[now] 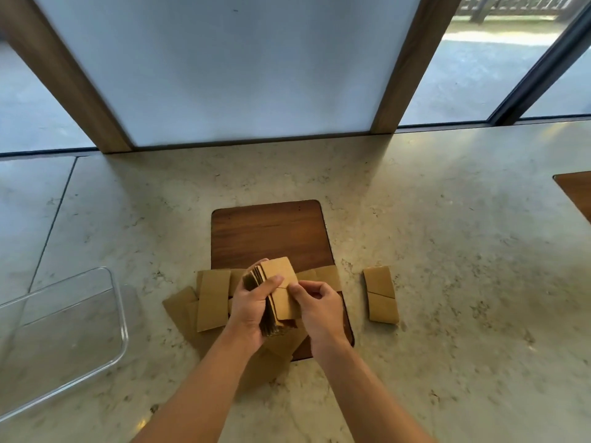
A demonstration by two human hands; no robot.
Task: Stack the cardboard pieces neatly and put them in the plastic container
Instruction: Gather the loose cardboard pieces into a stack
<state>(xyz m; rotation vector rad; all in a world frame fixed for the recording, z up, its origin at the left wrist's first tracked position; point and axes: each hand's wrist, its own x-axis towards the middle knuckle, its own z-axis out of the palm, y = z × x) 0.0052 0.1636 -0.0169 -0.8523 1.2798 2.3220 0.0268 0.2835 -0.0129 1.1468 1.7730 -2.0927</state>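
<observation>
Gripping cardboard stack [280, 284] in both hands, plastic container [119, 318] left

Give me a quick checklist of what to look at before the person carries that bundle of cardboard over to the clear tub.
1. Stack of cardboard pieces held firmly: ok, left hand wraps around it, right hand pinches its top piece.
2. Stack edges lined up: not ok, the pieces fan out at the left edge.
3. All pieces gathered: not ok, loose pieces lie left of the hands, and a separate piece lies to the right.
4. Plastic container open: ok, no lid shows on it.
5. Container free of other things: ok as far as visible; part is out of frame.
</observation>
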